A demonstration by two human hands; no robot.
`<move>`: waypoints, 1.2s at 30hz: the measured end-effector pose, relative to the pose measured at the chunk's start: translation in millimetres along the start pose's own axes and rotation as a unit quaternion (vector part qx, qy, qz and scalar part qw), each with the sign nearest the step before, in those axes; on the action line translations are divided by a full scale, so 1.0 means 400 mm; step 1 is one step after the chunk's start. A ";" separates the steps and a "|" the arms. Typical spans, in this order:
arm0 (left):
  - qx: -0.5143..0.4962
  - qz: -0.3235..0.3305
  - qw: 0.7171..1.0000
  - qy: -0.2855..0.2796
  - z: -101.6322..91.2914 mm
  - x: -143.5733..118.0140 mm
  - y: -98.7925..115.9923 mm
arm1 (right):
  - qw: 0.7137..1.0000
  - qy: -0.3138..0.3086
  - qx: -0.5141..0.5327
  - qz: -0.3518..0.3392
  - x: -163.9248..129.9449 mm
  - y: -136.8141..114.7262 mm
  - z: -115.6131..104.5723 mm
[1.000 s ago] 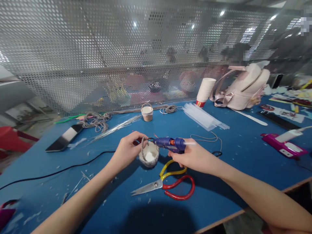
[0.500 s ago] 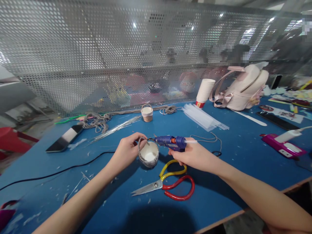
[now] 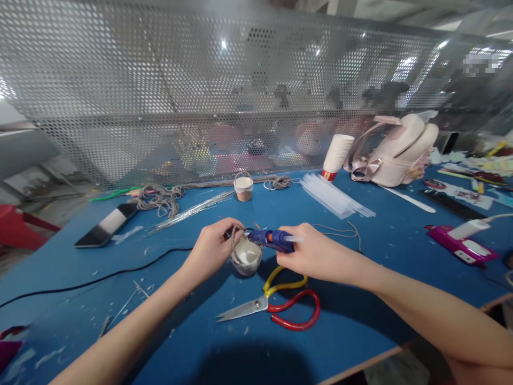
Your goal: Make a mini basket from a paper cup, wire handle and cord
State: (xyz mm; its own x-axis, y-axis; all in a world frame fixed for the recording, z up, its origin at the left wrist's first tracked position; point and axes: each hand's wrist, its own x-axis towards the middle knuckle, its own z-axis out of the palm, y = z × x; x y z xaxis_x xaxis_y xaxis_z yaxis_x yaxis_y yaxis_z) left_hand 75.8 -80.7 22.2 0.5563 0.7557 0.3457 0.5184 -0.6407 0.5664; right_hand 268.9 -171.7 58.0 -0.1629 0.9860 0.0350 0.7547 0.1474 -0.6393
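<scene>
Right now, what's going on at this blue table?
A person is working with a glue gun. The right hand grips it, nozzle aimed at the rim of a small cup wrapped in cord. The left hand steadies the cup and pinches its cord handle. Scissors lie just in front on the table, with a finished little basket farther back.

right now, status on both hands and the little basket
Left hand pinching basket rim. Right hand gripping glue gun, nozzle at rim. Scissors lying close below, not in the way.
</scene>
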 end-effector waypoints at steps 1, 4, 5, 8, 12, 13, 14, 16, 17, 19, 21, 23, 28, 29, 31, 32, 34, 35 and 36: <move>0.001 0.004 1.000 0.000 0.000 -0.001 0.000 | 1.000 -0.005 0.000 -0.002 0.004 -0.003 -0.004; 0.006 0.019 1.000 0.001 -0.001 -0.002 0.000 | 0.999 -0.033 -0.008 -0.008 0.017 -0.009 -0.017; 0.008 0.025 1.000 0.002 -0.001 -0.002 -0.001 | 0.999 -0.042 -0.015 -0.006 0.022 -0.010 -0.021; 0.017 0.038 0.999 0.007 -0.001 -0.002 -0.002 | 0.997 -0.078 -0.021 0.021 0.039 -0.012 -0.028; 0.016 0.038 0.999 0.012 -0.003 -0.002 -0.003 | 0.988 -0.135 0.019 0.072 0.059 -0.017 -0.034; 0.014 0.035 0.999 0.011 -0.004 -0.002 -0.004 | 0.987 -0.139 0.026 0.080 0.063 -0.019 -0.035; 0.011 0.032 0.999 0.009 -0.005 -0.002 -0.005 | 0.986 -0.141 0.032 0.087 0.065 -0.021 -0.037; 0.005 0.026 1.000 0.003 -0.008 -0.001 -0.009 | 0.984 -0.141 0.044 0.095 0.066 -0.024 -0.040; 0.004 0.024 1.000 0.001 -0.009 0.000 -0.011 | 0.984 -0.141 0.050 0.095 0.066 -0.025 -0.041; 0.005 0.022 1.000 -0.006 -0.011 0.001 -0.017 | 0.984 -0.139 0.058 0.094 0.066 -0.025 -0.042; 0.009 0.021 1.000 -0.013 -0.015 0.003 -0.021 | 0.984 -0.139 0.059 0.090 0.067 -0.024 -0.042; 0.010 0.023 0.999 -0.021 -0.020 0.005 -0.022 | 0.985 -0.142 0.054 0.085 0.068 -0.024 -0.043; -0.010 0.011 0.999 -0.040 -0.034 0.006 -0.011 | 0.985 -0.150 0.035 0.081 0.070 -0.028 -0.044; -0.027 -0.002 0.998 -0.049 -0.036 0.005 -0.009 | 0.985 -0.151 0.032 0.082 0.070 -0.029 -0.044; -0.065 -0.031 0.995 -0.069 -0.038 0.003 -0.006 | 0.985 -0.151 0.027 0.082 0.068 -0.030 -0.044; -0.080 -0.041 0.993 -0.078 -0.038 0.002 -0.006 | 0.985 -0.150 0.025 0.082 0.068 -0.029 -0.044; -0.085 -0.047 0.992 -0.085 -0.039 0.000 -0.007 | 0.985 -0.149 0.026 0.081 0.067 -0.028 -0.043; -0.078 -0.043 0.992 -0.084 -0.039 0.000 -0.008 | 0.985 -0.148 0.029 0.079 0.066 -0.028 -0.042; -0.070 -0.035 0.993 -0.084 -0.040 0.001 -0.010 | 0.986 -0.147 0.031 0.076 0.066 -0.027 -0.041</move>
State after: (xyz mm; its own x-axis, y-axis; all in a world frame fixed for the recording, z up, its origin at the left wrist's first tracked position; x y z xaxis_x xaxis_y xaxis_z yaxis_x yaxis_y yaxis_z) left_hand 63.5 -75.7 31.9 0.6287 0.7567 0.1795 0.4708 -0.5540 0.6866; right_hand 266.8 -145.9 78.3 -0.2338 0.9301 -0.2834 0.7464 -0.0151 -0.6653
